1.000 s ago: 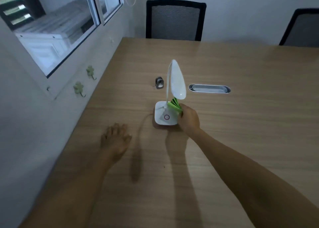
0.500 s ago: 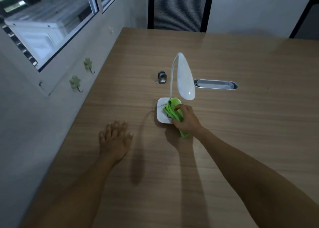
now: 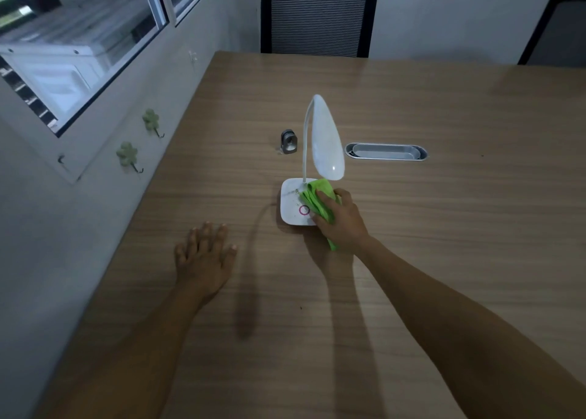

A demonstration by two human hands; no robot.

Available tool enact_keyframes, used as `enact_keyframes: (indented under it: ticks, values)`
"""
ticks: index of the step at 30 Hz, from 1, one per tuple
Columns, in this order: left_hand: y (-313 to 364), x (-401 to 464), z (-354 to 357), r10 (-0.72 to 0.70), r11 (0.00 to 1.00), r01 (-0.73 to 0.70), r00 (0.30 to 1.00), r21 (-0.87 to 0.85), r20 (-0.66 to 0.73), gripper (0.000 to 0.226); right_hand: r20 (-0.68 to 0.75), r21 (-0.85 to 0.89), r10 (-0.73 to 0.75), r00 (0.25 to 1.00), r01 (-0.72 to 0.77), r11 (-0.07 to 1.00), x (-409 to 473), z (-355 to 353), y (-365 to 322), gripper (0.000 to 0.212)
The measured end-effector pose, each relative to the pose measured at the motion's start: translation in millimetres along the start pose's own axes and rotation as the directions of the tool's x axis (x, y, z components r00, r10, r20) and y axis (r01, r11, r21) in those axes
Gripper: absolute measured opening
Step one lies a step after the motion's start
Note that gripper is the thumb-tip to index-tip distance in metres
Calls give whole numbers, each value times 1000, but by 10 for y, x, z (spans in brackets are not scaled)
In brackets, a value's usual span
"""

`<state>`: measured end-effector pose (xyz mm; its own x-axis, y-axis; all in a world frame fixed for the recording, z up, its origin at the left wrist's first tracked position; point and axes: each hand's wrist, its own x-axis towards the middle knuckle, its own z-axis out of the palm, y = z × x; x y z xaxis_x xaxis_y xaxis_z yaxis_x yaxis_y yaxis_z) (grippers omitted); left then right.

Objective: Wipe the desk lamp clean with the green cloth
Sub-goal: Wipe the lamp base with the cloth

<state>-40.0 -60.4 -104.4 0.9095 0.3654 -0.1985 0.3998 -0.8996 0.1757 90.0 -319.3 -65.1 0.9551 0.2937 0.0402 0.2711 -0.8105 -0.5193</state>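
Head view: right hand (image 3: 344,225) gripping green cloth (image 3: 317,196), shifted rightward, uncovering lamp base (image 3: 293,204); left hand (image 3: 204,254) stays flat, fingers spread.

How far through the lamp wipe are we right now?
Partway. In hand: the right hand presses the green cloth on the right side of the lamp base. Left: specks show on the base beside the cloth. Whether the lamp head is wiped, I cannot tell. The left hand rests flat on the table.
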Motion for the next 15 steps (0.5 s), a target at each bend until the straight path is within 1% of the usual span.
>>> enact_keyframes:
  ticks: [2, 5, 6, 8, 11, 12, 13, 15]
  values:
    - [-2, -4, 0, -2, 1000, 2, 1000, 0, 4, 60, 30, -63, -5, 1000, 7, 998, -4, 10, -24, 55]
    - [-4, -9, -19, -5, 1000, 5, 999, 8, 32, 61, 57, -154, -71, 996, 79, 985, -122, 33, -83, 51]
    - [0, -12, -29, -5, 1000, 4, 999, 9, 40, 61, 54, -188, -111, 992, 119, 975, -191, 41, -100, 49]
    - [11, -18, -46, -5, 1000, 5, 999, 3, 51, 61, 88, -223, -213, 973, 228, 948, -342, 47, -123, 54]
    - [22, -20, -60, -2, 1000, 2, 999, -6, 52, 61, 203, -250, -397, 895, 439, 863, -541, 56, -145, 53]
    - [19, -19, -56, -2, 1000, 2, 999, -7, 48, 61, 225, -246, -418, 880, 466, 850, -562, 39, -159, 53]
    - [17, -16, -53, -1, 1000, 2, 999, -8, 43, 61, 211, -242, -411, 887, 455, 857, -537, 16, -163, 54]
    - [16, -12, -47, -1, 1000, 2, 999, -12, 41, 61, 103, -219, -315, 943, 331, 918, -412, -56, -179, 55]
